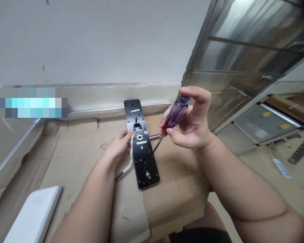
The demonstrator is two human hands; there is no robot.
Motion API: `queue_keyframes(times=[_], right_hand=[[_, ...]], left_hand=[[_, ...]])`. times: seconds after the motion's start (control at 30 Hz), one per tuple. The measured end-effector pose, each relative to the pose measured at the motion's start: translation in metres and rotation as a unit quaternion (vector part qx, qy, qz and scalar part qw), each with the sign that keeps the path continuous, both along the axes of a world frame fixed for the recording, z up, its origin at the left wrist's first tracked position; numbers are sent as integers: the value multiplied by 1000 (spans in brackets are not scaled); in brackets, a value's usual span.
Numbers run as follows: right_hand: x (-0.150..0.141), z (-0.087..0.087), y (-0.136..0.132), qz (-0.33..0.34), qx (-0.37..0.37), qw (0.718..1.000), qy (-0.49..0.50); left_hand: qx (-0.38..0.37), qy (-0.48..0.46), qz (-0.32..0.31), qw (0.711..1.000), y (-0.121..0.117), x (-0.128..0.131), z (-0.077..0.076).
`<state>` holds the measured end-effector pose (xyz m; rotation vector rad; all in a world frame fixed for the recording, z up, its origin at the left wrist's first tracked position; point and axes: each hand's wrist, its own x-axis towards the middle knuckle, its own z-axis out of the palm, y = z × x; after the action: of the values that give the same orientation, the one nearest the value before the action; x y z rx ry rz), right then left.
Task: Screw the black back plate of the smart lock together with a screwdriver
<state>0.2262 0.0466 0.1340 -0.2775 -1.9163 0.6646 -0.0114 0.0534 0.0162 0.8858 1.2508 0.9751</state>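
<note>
Toward the table's (83, 148) far edge, touching the black plate (143, 152) with the left hand (120, 145) (cannot tell if gripping), grasping the screwdriver (176, 114) in the right hand (196, 126), seemingly midway, with cable (131, 158) placed, tip not visibly seated.

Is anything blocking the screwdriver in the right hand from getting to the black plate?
Nothing that I can see. The screwdriver in the right hand points at the near edge of the black plate. A shiny bar sticks out nearby, but not in between. The white cable runs along the plate's other side.
</note>
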Motion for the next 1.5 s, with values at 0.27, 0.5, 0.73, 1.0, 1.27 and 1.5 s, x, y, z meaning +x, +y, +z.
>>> queue_keyframes(times=[0.27,0.5,0.73,1.0,1.27,1.5], right_hand=[[-4,-2,3,-33,62,997,-12],[-14,-7,-1,6,72,997,-2],[-18,-15,-4,30,51,998,1],[-19,-19,0,52,69,996,6],[-25,-14,-10,39,131,989,-58],[-31,-14,-4,-2,200,980,-20]], left_hand=[[27,-16,-4,999,2,-2,-3],[1,10,-1,1000,-4,1,8],[9,-24,-35,999,-12,6,17],[55,-38,-49,997,-14,8,11],[77,-32,-60,995,-17,10,15],[102,-41,-98,989,-19,15,14]])
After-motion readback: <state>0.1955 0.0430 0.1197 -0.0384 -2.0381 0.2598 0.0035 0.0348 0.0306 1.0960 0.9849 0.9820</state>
